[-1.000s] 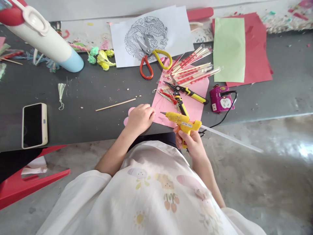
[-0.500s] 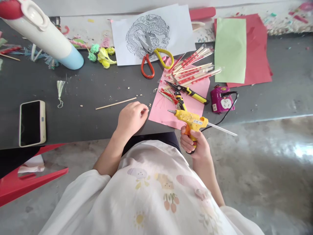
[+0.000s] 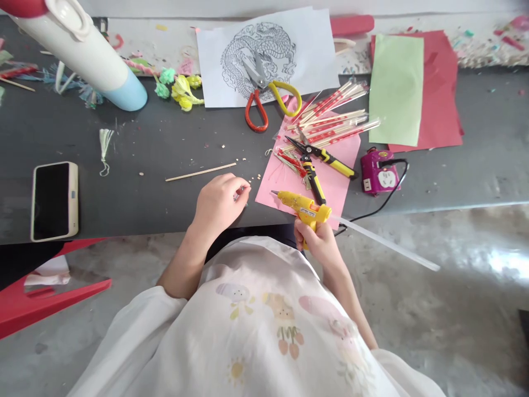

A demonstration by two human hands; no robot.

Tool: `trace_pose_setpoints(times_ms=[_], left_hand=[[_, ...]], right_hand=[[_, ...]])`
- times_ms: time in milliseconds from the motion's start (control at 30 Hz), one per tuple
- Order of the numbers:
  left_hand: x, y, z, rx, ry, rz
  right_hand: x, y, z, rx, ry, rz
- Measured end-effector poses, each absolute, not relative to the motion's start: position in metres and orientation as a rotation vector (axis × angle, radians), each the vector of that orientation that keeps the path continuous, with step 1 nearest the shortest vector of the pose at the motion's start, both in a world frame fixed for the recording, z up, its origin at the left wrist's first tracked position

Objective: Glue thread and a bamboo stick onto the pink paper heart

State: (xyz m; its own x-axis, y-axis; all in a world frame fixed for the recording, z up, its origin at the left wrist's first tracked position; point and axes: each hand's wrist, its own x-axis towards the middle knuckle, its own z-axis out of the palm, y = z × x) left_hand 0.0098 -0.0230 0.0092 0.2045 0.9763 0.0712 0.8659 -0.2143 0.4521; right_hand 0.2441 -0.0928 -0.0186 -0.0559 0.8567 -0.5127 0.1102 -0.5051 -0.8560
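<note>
Yellow plastic marks the glue gun (image 3: 303, 205), gripped at the near table edge by the right hand (image 3: 320, 242), whose fingers are wrapped tight round the handle just above the person's cream top. The gun's long axis runs roughly left to right: its metal nozzle points left, over the near corner of the pink paper (image 3: 330, 184), while a clear glue stick (image 3: 384, 242) juts out behind it to the right, past the table edge. To the left of the nozzle, near but apart from it, the left hand (image 3: 219, 201) rests on the dark table (image 3: 144, 143), fingers curled and the tips drawn narrow on a small piece (image 3: 242, 191) too small to make out. That piece lies straight along the nozzle's line, and the left hand is much the nearer to it. Just beyond the left hand lies a thin wooden stick (image 3: 200, 172); far left lies a phone (image 3: 53, 199). Behind the gun, black-and-yellow snips (image 3: 320, 160) lie on the pink paper, with a purple socket block (image 3: 378, 176) to their right. Farther back are a bundle of red-and-white sticks (image 3: 334, 113), scissors (image 3: 264, 96) on a dragon print (image 3: 306, 60), and green paper (image 3: 397, 88) on red paper (image 3: 440, 82).
</note>
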Motion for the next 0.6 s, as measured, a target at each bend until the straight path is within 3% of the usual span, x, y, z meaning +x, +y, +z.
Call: trace_pose_setpoints(times_ms=[600], left_hand=[[0.0108, -0.0256, 0.0009, 2.164, 1.656, 0.576]], right_hand=[[0.2475, -0.0961, -0.0292, -1.699, -1.199, 1.54]])
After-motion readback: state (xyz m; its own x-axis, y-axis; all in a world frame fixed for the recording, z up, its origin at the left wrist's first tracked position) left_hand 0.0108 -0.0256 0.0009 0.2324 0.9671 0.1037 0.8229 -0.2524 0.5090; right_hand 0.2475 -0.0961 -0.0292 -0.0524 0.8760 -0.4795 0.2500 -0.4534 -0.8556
